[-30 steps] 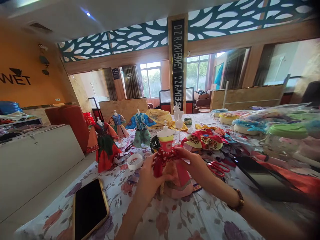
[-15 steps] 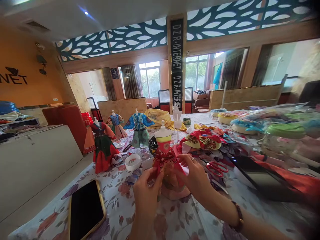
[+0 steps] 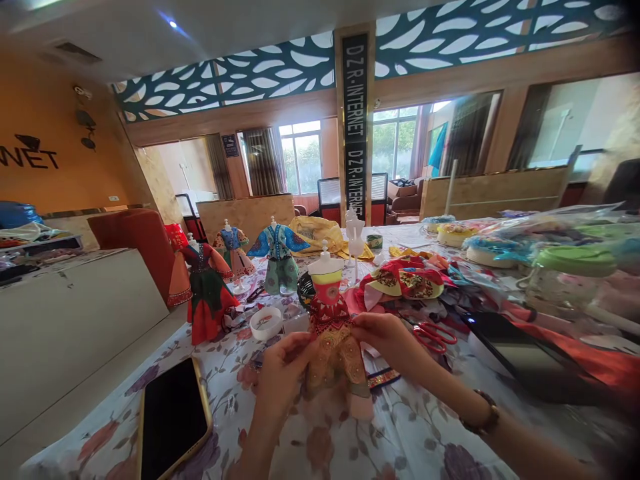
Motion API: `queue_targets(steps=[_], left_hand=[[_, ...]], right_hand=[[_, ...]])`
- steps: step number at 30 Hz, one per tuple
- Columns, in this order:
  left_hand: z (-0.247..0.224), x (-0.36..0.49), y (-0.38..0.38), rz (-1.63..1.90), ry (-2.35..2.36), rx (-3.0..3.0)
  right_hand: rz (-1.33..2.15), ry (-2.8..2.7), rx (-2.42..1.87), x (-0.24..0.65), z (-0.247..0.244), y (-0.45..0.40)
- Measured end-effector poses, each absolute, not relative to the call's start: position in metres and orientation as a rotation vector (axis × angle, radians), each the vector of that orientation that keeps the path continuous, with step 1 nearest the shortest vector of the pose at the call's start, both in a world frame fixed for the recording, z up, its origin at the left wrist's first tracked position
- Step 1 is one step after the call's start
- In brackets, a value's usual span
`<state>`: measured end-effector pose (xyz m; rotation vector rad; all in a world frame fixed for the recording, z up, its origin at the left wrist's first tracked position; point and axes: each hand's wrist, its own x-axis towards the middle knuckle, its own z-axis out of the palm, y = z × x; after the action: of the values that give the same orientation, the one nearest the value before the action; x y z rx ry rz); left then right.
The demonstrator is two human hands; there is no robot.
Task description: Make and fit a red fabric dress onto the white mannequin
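Observation:
In the middle of the table stands a small white dress-form doll [image 3: 325,265] in a yellow and red top with a patterned red waist. A gold embroidered fabric piece [image 3: 337,350] hangs across its lower front, with a pale pink end at the bottom right. My left hand [image 3: 283,370] pinches the left edge of this fabric. At the waist on the right, my right hand [image 3: 383,333] pinches its upper edge between thumb and fingers. Both fingertips are partly hidden against the cloth. A dark, glittery trim strip [image 3: 384,378] lies beneath my right wrist.
Dressed doll forms, one in red and green [image 3: 205,287] and one in blue [image 3: 278,257], stand at the back left. A phone [image 3: 175,420] lies front left near a white tape roll [image 3: 266,323]. Red scissors [image 3: 434,337], a black tablet-like device [image 3: 520,353] and fabric scraps are on the right.
The gold fabric was bunched and blurred; now it is spread flat across the doll's front. My left hand has shifted slightly left and my right hand has closed on the fabric at the waist.

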<state>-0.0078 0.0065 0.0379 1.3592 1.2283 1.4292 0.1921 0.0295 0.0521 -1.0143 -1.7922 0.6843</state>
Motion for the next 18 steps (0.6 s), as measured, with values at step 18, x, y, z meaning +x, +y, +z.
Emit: queue_targets(steps=[18], left_hand=[[0.021, -0.021, 0.013, 1.376, 1.227, 1.351]], right_hand=[[1.195, -1.77, -0.811, 0.204, 0.024, 0.042]])
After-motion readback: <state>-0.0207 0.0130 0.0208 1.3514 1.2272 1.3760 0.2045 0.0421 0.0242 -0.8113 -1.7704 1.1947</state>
